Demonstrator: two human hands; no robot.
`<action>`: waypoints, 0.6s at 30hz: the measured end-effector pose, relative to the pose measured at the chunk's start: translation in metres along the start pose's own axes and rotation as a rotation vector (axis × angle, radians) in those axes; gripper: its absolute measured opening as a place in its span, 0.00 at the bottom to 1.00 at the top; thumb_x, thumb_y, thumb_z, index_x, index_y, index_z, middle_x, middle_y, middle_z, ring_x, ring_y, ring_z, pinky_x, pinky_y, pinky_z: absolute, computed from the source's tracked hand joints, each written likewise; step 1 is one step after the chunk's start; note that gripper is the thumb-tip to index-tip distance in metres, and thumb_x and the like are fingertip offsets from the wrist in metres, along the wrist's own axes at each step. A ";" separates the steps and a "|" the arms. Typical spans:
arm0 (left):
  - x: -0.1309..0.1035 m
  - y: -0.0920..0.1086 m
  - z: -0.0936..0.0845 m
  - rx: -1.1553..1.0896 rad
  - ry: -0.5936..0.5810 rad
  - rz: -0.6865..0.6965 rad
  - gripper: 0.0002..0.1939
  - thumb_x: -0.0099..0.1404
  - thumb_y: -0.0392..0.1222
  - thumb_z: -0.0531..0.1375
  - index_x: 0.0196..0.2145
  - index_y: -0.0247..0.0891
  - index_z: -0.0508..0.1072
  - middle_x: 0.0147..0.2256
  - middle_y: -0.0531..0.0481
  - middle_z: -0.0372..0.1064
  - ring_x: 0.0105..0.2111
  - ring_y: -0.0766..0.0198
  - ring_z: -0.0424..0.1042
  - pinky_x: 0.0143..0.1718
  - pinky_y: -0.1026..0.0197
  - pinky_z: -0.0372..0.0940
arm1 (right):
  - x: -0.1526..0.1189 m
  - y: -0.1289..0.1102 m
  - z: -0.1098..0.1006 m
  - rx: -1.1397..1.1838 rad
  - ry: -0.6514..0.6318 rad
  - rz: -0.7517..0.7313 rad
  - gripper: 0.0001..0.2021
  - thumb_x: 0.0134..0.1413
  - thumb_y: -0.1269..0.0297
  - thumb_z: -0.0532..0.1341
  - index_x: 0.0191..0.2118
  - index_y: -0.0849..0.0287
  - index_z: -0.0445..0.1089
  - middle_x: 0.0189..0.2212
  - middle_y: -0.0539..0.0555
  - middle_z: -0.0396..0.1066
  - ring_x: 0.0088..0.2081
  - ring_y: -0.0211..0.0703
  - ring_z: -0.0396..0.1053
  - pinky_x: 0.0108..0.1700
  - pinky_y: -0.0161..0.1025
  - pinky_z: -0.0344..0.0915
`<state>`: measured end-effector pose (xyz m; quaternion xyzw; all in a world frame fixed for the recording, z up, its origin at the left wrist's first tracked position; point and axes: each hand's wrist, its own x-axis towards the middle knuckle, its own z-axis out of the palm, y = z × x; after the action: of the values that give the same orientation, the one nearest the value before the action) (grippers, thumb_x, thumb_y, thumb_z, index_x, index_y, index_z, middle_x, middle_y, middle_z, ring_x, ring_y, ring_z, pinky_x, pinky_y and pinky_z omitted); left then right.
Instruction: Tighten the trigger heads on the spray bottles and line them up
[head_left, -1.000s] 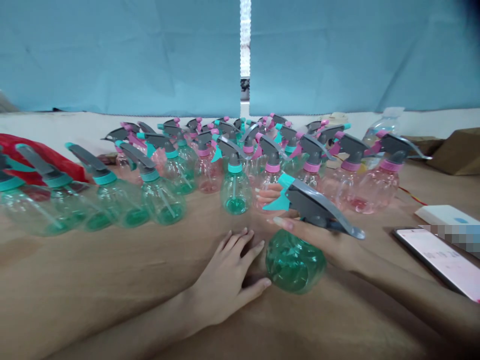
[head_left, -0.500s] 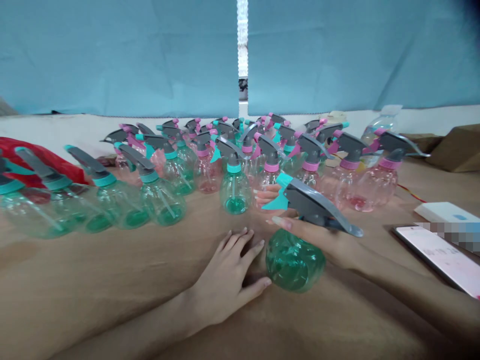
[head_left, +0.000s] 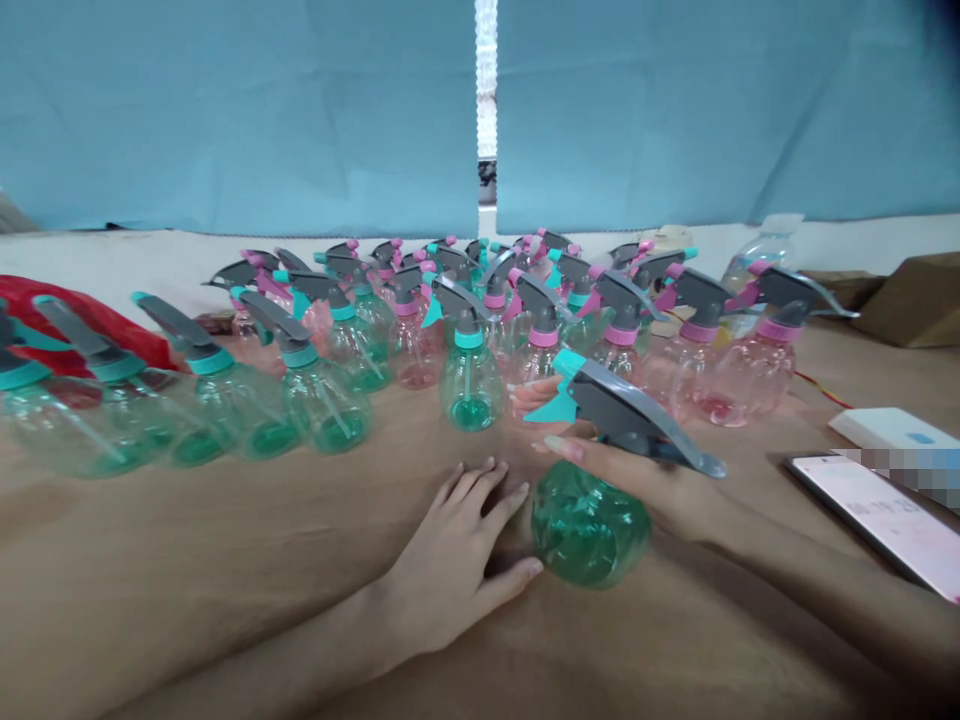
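Note:
My right hand (head_left: 637,470) is wrapped round the neck of a green spray bottle (head_left: 589,530), which tilts a little over the table. Its grey trigger head (head_left: 630,405) has a teal nozzle and trigger pointing left, away from my palm. The thumb lies across the front of the neck, and the other fingers are partly hidden behind the bottle. My left hand (head_left: 465,560) lies on the tabletop just left of that bottle, palm down with fingers spread, holding nothing. Behind the hands stands another green spray bottle (head_left: 471,390) with a teal collar.
Several green spray bottles (head_left: 326,405) stand in a row at the left. Pink ones (head_left: 757,375) stand at the right, with more crowded behind. A phone (head_left: 877,510) and a white box (head_left: 885,428) lie at the right. A red bag (head_left: 112,320) is at the left edge.

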<state>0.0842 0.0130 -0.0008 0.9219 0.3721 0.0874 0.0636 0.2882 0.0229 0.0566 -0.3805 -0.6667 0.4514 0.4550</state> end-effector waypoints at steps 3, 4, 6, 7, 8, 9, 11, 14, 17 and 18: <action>-0.001 0.000 0.001 -0.004 0.008 0.004 0.30 0.65 0.55 0.53 0.59 0.35 0.57 0.59 0.37 0.52 0.59 0.49 0.49 0.57 0.43 0.46 | -0.001 0.003 0.000 0.051 -0.037 0.023 0.24 0.51 0.60 0.62 0.55 0.47 0.61 0.42 0.51 0.74 0.43 0.47 0.73 0.45 0.45 0.71; -0.001 0.000 0.001 -0.006 0.008 0.003 0.30 0.65 0.55 0.53 0.59 0.34 0.57 0.59 0.37 0.52 0.59 0.49 0.49 0.57 0.43 0.46 | -0.001 0.004 0.000 0.071 -0.049 0.025 0.24 0.52 0.61 0.61 0.55 0.46 0.61 0.42 0.51 0.74 0.44 0.47 0.72 0.46 0.45 0.70; -0.001 0.001 0.000 -0.011 0.002 0.001 0.30 0.65 0.55 0.54 0.58 0.34 0.57 0.59 0.37 0.51 0.60 0.49 0.48 0.57 0.43 0.46 | -0.001 0.006 -0.001 0.096 -0.064 0.021 0.23 0.52 0.62 0.61 0.55 0.46 0.61 0.43 0.51 0.74 0.47 0.46 0.70 0.48 0.44 0.69; -0.001 0.001 0.000 -0.013 -0.001 0.001 0.30 0.65 0.55 0.54 0.58 0.33 0.58 0.59 0.37 0.51 0.60 0.49 0.48 0.58 0.43 0.46 | -0.001 0.006 -0.001 0.101 -0.064 0.016 0.23 0.53 0.62 0.61 0.55 0.46 0.62 0.43 0.50 0.74 0.49 0.46 0.69 0.48 0.43 0.69; -0.001 0.001 -0.001 -0.013 -0.002 0.000 0.30 0.65 0.55 0.54 0.58 0.33 0.58 0.59 0.37 0.52 0.60 0.49 0.48 0.58 0.43 0.46 | -0.001 0.006 -0.001 0.102 -0.062 0.010 0.22 0.53 0.62 0.61 0.55 0.46 0.62 0.44 0.50 0.74 0.50 0.45 0.68 0.48 0.42 0.68; -0.001 0.001 -0.001 -0.014 -0.002 0.001 0.30 0.65 0.55 0.54 0.58 0.33 0.58 0.59 0.37 0.52 0.60 0.49 0.48 0.58 0.43 0.46 | 0.000 0.006 -0.001 0.100 -0.065 0.014 0.22 0.53 0.62 0.61 0.55 0.47 0.61 0.44 0.51 0.73 0.51 0.45 0.67 0.48 0.41 0.69; -0.001 0.001 -0.001 -0.017 0.005 0.001 0.30 0.65 0.54 0.54 0.58 0.34 0.58 0.59 0.37 0.52 0.60 0.49 0.49 0.58 0.43 0.46 | 0.000 0.005 -0.001 0.102 -0.078 0.028 0.22 0.53 0.62 0.60 0.55 0.48 0.61 0.44 0.52 0.73 0.53 0.46 0.65 0.47 0.42 0.69; 0.000 0.001 0.000 -0.018 0.012 0.003 0.30 0.65 0.55 0.54 0.58 0.34 0.58 0.59 0.38 0.52 0.59 0.49 0.49 0.58 0.43 0.47 | 0.001 0.004 0.000 0.103 -0.066 0.029 0.23 0.53 0.61 0.61 0.55 0.49 0.60 0.43 0.52 0.73 0.53 0.47 0.65 0.46 0.42 0.70; -0.001 0.001 0.000 -0.013 0.006 0.001 0.30 0.65 0.55 0.54 0.59 0.34 0.58 0.59 0.37 0.52 0.59 0.49 0.49 0.58 0.43 0.46 | 0.001 0.007 0.000 0.084 -0.054 0.017 0.23 0.53 0.60 0.60 0.55 0.47 0.60 0.42 0.51 0.74 0.48 0.45 0.69 0.44 0.40 0.70; -0.001 0.001 -0.001 -0.010 0.000 -0.002 0.30 0.65 0.55 0.54 0.59 0.34 0.57 0.59 0.37 0.52 0.60 0.49 0.49 0.58 0.43 0.46 | 0.001 0.009 -0.001 0.058 -0.049 0.005 0.21 0.54 0.60 0.60 0.54 0.47 0.62 0.41 0.50 0.74 0.46 0.45 0.71 0.43 0.40 0.70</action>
<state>0.0844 0.0117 -0.0001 0.9212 0.3724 0.0893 0.0683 0.2893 0.0266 0.0486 -0.3576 -0.6631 0.4811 0.4482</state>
